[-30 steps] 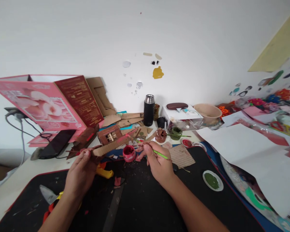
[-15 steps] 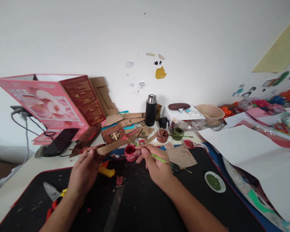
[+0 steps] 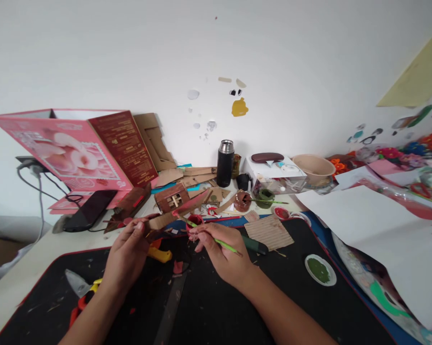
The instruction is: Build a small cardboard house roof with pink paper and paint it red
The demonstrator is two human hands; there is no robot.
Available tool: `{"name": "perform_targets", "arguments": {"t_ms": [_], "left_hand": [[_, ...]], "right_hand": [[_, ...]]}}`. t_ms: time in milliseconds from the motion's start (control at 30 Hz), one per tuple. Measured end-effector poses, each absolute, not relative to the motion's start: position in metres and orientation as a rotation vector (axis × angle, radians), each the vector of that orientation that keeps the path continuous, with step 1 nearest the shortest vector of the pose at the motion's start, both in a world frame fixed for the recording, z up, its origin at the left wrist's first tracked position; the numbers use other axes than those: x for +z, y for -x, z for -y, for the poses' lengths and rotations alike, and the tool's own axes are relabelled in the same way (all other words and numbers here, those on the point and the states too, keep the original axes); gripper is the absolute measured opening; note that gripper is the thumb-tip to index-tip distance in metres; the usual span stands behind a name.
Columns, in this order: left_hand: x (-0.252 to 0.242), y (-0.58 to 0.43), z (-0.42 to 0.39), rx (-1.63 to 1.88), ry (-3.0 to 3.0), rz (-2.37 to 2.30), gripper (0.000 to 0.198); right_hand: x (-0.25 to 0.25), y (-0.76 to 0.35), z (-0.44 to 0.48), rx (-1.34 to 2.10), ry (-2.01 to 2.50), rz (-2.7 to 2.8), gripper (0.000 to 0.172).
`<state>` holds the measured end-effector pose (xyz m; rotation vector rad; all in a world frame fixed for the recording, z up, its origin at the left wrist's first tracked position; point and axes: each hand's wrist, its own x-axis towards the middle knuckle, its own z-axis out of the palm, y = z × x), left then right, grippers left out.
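My left hand (image 3: pixel 129 251) is closed on one end of a long cardboard strip (image 3: pixel 161 220), which slants up to the right and is painted red toward its far part. My right hand (image 3: pixel 221 251) pinches a green-handled paintbrush (image 3: pixel 221 242); the red-stained bristles meet the strip's painted stretch. Just behind those fingers stands a jar of red paint (image 3: pixel 194 222), partly hidden by the brush and hand. Beyond the strip sits a small brown cardboard house (image 3: pixel 171 197) with a cross-barred window.
Scissors (image 3: pixel 81 287) and a yellow-handled tool (image 3: pixel 160 254) lie by my left arm. A metal ruler (image 3: pixel 170 306) rests on the black mat. Further back are a black flask (image 3: pixel 225 165), brown (image 3: pixel 242 202) and green paint jars (image 3: pixel 265 199), and corrugated cardboard (image 3: pixel 269 232). A green paint lid (image 3: pixel 320 270) lies right.
My right hand has shifted slightly left, bringing the brush tip from higher on the strip down nearer my left hand. More red paint shows along the strip. My left hand stays nearly still.
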<state>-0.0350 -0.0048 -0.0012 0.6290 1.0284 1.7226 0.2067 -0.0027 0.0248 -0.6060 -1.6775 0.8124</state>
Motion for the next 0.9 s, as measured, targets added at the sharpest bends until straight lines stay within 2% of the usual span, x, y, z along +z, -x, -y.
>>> {"name": "perform_targets", "arguments": {"t_ms": [500,900], "left_hand": [[-0.003,0.036,0.004,1.736,-0.675,-1.027,0.035],[-0.001,0.033,0.005,1.691,-0.708,-1.069,0.044]], "right_hand": [[0.031,-0.218,-0.002,0.879,0.767,1.556,0.037],[0.027,-0.208,0.003,0.823,0.645,1.662,0.025]]}}
